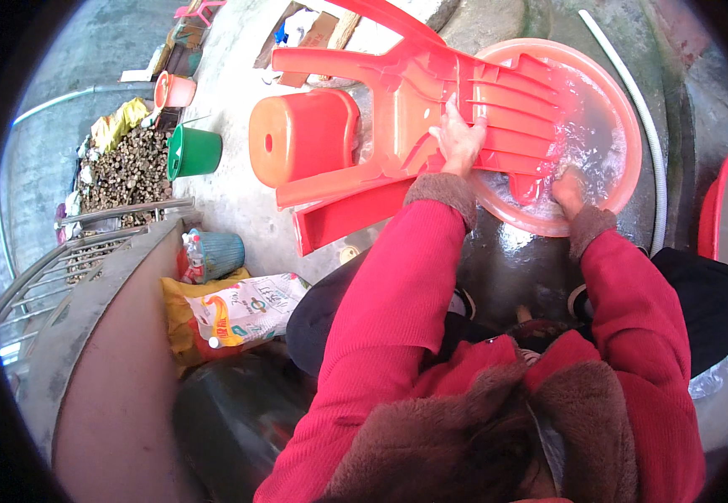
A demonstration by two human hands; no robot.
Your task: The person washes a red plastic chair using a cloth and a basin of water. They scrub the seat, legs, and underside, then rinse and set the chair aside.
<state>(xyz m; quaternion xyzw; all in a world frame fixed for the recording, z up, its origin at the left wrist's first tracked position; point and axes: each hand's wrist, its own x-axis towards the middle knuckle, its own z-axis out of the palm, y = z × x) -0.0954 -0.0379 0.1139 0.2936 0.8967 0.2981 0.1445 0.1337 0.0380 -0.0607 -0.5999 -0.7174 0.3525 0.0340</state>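
A red plastic armchair (401, 126) lies tipped over, the slatted end of it dipping into a round pink basin (629, 132) of sudsy water. My left hand (458, 135) rests on the chair near the base of the slats, its fingers spread. Inside the basin, near the rim closest to me, my right hand (570, 192) is partly in the water beside the chair's edge; its fingers are hidden, so its hold cannot be told. An orange-red plastic stool (301, 135) stands close to the chair's arms.
A ribbed white hose (647, 119) curves past the basin. At the right is a red tub (716, 214) of water. Leftward are a green bucket (203, 152), a blue basket (224, 254), a printed sack (263, 305), a low curved wall (125, 352) with metal railing, and stacked firewood (125, 170).
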